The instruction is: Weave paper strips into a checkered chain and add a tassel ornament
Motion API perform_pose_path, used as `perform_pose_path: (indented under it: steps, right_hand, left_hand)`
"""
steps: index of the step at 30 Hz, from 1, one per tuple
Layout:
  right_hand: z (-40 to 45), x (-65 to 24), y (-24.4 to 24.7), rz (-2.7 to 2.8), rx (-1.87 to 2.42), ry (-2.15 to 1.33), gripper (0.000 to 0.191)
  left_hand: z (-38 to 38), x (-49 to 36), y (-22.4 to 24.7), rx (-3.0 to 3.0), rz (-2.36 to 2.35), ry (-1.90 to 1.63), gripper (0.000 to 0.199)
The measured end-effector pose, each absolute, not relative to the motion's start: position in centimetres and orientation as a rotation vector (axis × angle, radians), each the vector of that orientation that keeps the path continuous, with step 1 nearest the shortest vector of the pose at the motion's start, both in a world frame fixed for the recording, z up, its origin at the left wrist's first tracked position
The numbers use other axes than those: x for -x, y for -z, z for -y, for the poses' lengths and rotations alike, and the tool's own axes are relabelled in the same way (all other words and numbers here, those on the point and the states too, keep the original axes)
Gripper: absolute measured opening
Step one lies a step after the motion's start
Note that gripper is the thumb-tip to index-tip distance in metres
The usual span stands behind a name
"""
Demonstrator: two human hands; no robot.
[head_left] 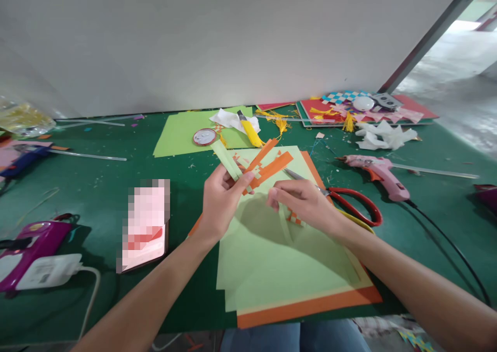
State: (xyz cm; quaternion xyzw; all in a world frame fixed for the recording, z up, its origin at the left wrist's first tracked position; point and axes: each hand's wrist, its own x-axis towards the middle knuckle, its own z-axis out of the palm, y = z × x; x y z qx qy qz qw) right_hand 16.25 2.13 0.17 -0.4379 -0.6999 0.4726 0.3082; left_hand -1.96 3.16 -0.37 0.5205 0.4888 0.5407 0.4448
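Between the phone (145, 235) and the paper stack (272, 269) a narrow bare strip of bench (184, 194) offers passage, with the left forearm cutting across its near part, while the woven paper strips (267, 168) in the left hand (223, 202) jut into the gap between the hands. Right of the right hand (297, 199), the scissors (334, 192) lie across the stack's edge, and the glue gun (382, 173) with its cord (416, 206) bars the way farther out, leaving an open wedge beside the right forearm. Behind the stack, the round tin (204, 136), yellow cutter (250, 130) and tissue (227, 118) obstruct reach toward the wall (194, 41).
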Motion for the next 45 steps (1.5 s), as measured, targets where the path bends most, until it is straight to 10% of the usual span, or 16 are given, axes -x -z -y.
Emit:
perform_pose_path:
  steps: [45]
  right_hand:
    - [-2.12,-15.49,0.30,1.620,1.349,-1.364,0.034]
  left_hand:
    - [-2.35,1.87,0.50,-1.476,-1.270,-1.119,0.024]
